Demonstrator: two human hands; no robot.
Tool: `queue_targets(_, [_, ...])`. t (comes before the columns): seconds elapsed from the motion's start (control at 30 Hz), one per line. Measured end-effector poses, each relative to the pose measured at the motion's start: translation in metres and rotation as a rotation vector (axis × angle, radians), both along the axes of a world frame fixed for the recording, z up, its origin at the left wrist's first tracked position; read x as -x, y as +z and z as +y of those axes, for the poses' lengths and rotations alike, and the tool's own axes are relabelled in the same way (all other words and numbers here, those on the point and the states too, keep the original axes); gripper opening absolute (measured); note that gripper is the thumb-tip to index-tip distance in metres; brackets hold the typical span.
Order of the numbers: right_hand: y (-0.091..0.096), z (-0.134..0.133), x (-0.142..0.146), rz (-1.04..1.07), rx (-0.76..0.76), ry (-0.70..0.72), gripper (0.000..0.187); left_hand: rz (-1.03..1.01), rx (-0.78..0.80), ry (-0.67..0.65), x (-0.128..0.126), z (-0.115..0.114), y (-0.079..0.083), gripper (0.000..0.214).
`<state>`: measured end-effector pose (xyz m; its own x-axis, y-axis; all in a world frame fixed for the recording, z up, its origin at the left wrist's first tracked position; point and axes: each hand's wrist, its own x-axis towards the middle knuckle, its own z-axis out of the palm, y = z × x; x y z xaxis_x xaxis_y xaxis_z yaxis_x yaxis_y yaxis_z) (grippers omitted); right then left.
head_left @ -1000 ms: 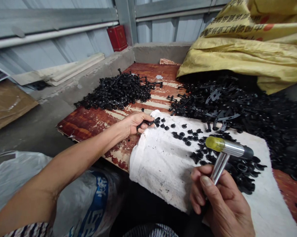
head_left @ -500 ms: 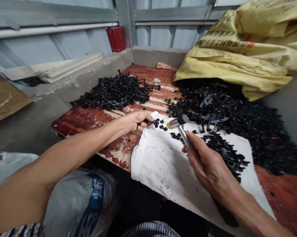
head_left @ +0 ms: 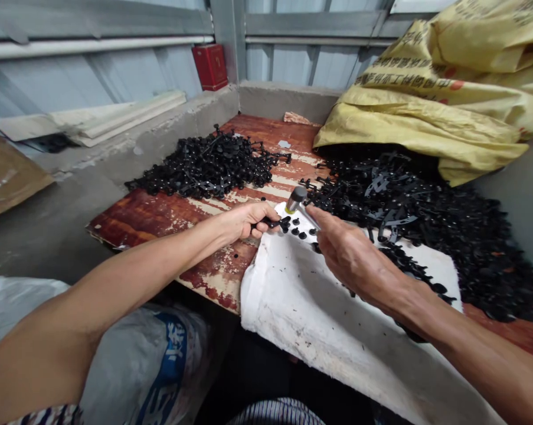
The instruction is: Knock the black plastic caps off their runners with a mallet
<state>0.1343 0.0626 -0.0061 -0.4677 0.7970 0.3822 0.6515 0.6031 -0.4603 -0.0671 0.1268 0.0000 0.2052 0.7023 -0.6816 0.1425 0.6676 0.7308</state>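
Note:
My left hand is closed on a slim black plastic part, its end poking out over the left edge of a white cloth. In my right hand is a mallet with a metal shaft, a dark upper face and a yellow lower face. The mallet head is just above and right of the part's end; whether they touch I cannot tell. Several small round black pieces lie on the cloth beside it. My right forearm partly covers more black pieces on the cloth.
Black parts form a heap at the back left of the worn red board. A larger heap spills from a yellow woven sack on the right. A red box stands in the corner. A white plastic bag is below left.
My right hand has moved left and forward, bringing the mallet head down toward the part in my left hand. My left hand keeps its grip and has barely moved.

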Motion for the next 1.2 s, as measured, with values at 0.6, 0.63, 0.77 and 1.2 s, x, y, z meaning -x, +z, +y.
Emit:
queue_targets(0.6, [-0.007,-0.003,0.011,-0.022,0.199,-0.063,0.035,-0.018,-0.009,-0.004,0.001,-0.004,-0.006,0.021])
queue_targets(0.63, [-0.007,-0.003,0.012,-0.021,0.202,-0.063,0.034,-0.021,-0.012,0.003,0.000,-0.004,-0.006,0.021])
queue_targets(0.77, [0.002,-0.004,0.010,-0.008,0.208,-0.044,0.031,-0.037,-0.006,0.050,0.001,-0.005,-0.004,0.022])
queue_targets(1.2, [0.010,-0.064,-0.019,0.915,0.715,-0.344,0.051,-0.315,-0.036,0.134,-0.008,0.011,0.003,0.016])
